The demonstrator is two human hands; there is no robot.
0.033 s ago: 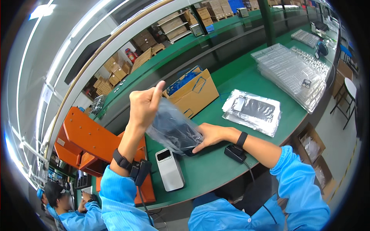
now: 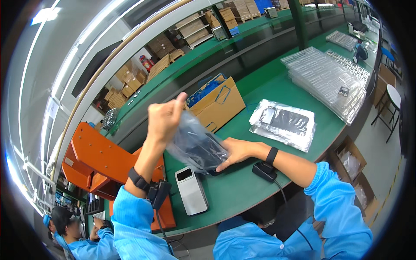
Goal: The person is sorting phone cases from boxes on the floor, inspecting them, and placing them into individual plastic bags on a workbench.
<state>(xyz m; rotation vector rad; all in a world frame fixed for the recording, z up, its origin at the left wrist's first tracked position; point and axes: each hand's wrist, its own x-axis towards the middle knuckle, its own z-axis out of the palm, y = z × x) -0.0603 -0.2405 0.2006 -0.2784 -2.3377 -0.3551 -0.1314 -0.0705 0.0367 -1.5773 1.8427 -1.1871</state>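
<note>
A clear plastic bag [image 2: 186,145] with a dark flat part inside hangs slanted over the green bench, between my hands. My left hand [image 2: 164,119] is closed in a fist around the bag's upper end, thumb pointing up. At the lower right end, my right hand [image 2: 237,151] grips the bag and the dark part, thumb in front; its other fingers are mostly hidden behind. Just below the bag lies a silver-grey box-shaped device [image 2: 192,193] with a black window at its top. To the right, silvery plastic bags [image 2: 284,123] with a dark panel in them lie flat.
A cardboard box [image 2: 220,104] holding blue material stands behind the bag. An orange machine [image 2: 97,158] is at the left. Stacked clear trays [image 2: 323,78] lie at the far right of the green bench [image 2: 242,193]. Another person [image 2: 84,236] sits at lower left.
My left hand and the bag's upper end have shifted very slightly to the right. Both hands keep their grip.
</note>
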